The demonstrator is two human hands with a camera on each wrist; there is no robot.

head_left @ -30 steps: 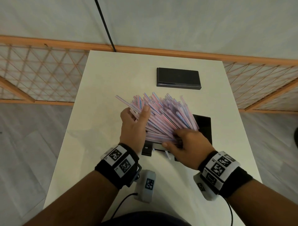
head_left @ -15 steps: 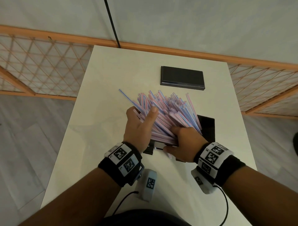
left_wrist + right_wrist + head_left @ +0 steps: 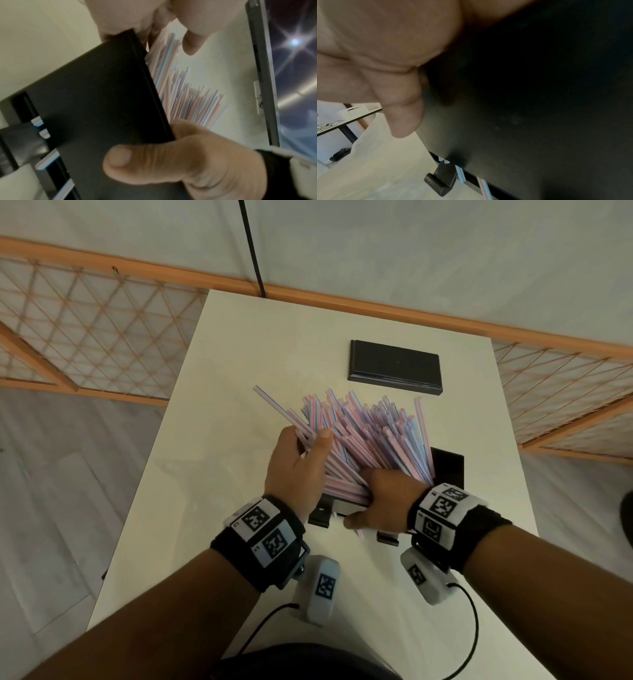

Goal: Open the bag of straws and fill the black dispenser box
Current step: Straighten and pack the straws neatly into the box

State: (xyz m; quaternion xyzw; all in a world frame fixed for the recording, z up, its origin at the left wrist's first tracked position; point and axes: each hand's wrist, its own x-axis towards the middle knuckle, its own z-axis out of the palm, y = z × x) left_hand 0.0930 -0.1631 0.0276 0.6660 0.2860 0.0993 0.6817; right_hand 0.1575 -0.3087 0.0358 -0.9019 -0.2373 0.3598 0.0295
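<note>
A thick fan of pink-and-blue striped straws (image 3: 370, 436) stands tilted in the open black dispenser box (image 3: 449, 466) near the table's front. My left hand (image 3: 301, 453) grips the fan's left side, thumb on top. My right hand (image 3: 380, 491) is curled over the straws' lower ends, its thumb lying along the box front. In the left wrist view the straws (image 3: 188, 97) rise behind the box wall (image 3: 96, 94). In the right wrist view, straw ends (image 3: 460, 174) poke out of the slot under the box (image 3: 530, 108). No bag shows.
The flat black lid (image 3: 394, 369) lies on the white table (image 3: 219, 474) beyond the straws. Orange lattice railings run behind and to both sides. A black cable hangs at the table's far edge. The box stands close to the table's right edge.
Both hands keep their hold. The fan has swung slightly more upright, and my right hand has sunk lower onto the box front.
</note>
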